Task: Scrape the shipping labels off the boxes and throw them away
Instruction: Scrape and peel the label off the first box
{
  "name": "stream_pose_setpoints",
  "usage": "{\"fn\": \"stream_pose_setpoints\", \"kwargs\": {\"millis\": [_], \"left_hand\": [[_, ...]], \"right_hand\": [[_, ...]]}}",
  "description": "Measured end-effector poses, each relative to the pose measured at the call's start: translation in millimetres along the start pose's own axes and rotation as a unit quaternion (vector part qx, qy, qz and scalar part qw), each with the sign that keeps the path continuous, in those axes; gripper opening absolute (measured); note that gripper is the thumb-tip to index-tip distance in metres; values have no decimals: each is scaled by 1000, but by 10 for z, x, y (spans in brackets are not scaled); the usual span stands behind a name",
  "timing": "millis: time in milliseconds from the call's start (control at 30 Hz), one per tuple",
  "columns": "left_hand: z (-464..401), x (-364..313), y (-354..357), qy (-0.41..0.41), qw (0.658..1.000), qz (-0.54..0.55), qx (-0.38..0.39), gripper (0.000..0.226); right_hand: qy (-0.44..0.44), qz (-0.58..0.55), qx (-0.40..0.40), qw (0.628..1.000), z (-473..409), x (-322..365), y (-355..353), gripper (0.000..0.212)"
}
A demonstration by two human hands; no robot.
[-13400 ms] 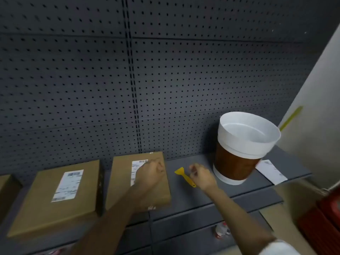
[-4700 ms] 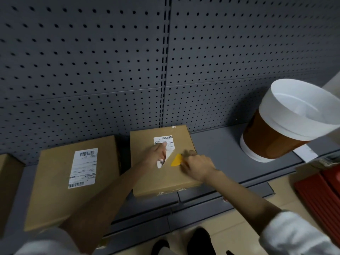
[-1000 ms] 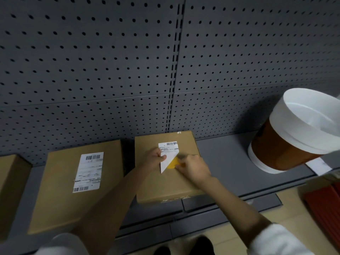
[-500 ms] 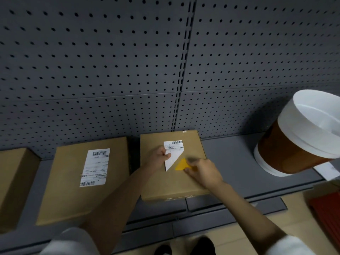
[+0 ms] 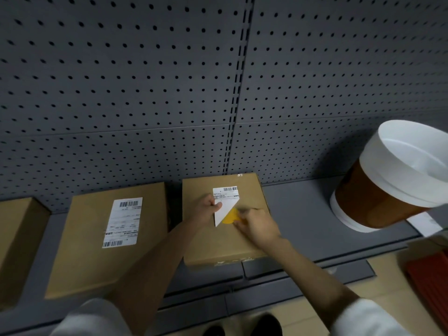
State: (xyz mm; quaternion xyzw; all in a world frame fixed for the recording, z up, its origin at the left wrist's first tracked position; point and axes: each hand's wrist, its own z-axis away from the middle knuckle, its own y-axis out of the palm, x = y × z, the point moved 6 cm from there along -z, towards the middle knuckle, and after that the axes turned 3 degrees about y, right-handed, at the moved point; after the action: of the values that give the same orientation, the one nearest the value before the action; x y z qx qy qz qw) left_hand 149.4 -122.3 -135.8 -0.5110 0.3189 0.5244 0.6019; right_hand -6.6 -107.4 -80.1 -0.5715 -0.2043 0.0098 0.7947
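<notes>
A brown cardboard box (image 5: 244, 241) lies flat on the grey shelf (image 5: 298, 221). Its white shipping label (image 5: 225, 196) is half peeled, the lower part folded up into a triangle. My left hand (image 5: 206, 210) pinches the lifted edge of that label. My right hand (image 5: 257, 225) holds a yellow scraper (image 5: 229, 218) with its blade pushed under the label. To the left lies a second box (image 5: 92, 241) with a whole label (image 5: 123, 221). A white-lined brown bin (image 5: 397, 180) stands at the right.
A third box (image 5: 17, 238) shows at the left edge. A loose white sheet (image 5: 424, 224) lies on the shelf behind the bin. Grey pegboard (image 5: 169, 81) backs the shelf. A red crate (image 5: 431, 282) sits on the floor at the right.
The scraper has slid further left under the label over the last second. More of the label is lifted than 4.7 s ago. My left hand keeps its pinch.
</notes>
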Motion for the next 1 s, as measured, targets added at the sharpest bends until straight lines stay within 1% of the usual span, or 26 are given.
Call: {"fn": "stream_pose_setpoints", "kwargs": {"millis": [67, 100, 200, 300, 367, 433, 500, 567, 600, 667, 733, 833, 900, 1000], "left_hand": [[-12, 23, -16, 2, 1000, 8, -9, 37], [-10, 24, -21, 3, 1000, 6, -10, 37], [-15, 22, -48, -2, 1000, -6, -16, 36], [9, 27, -76, -16, 999, 13, -34, 36], [48, 2, -74, -17, 999, 25, -30, 29], [66, -8, -86, -20, 999, 41, -22, 16], [100, -75, -63, -3, 1000, 28, 12, 14], [135, -147, 41, 28, 996, -34, 81, 10], [128, -131, 76, 38, 992, -68, 100, 15], [105, -109, 55, 47, 990, -107, 75, 28], [77, -100, -25, 37, 994, -97, 36, 34], [40, -88, -88, 39, 995, -92, 21, 29], [-6, -43, -104, 35, 996, -84, 11, 28], [-54, 25, -84, 25, 997, -70, 10, 28]], "right_hand": [[-7, -26, -18, 999, -7, 62, -7, 30], [-5, -30, -13, 999, 10, 54, 1, 30], [16, 8, 28, 999, 89, -88, 52, 31], [8, 30, 17, 999, 68, -44, 66, 31], [-5, 20, 1, 1000, 23, 73, 78, 29], [-5, 2, -5, 1000, 5, 132, 70, 29], [-6, -14, -4, 1000, 11, 102, 64, 30], [-7, -24, -9, 1000, 25, 65, 46, 30], [-11, -23, -10, 1000, 25, 68, 39, 30], [-20, -9, 3, 1000, 28, 107, 40, 30], [-24, 13, 25, 999, 64, 116, 42, 30], [-4, 44, 77, 996, 159, -5, 48, 28], [11, 59, 97, 993, 194, -52, 51, 31], [15, 76, 74, 994, 72, 83, 53, 27]]}}
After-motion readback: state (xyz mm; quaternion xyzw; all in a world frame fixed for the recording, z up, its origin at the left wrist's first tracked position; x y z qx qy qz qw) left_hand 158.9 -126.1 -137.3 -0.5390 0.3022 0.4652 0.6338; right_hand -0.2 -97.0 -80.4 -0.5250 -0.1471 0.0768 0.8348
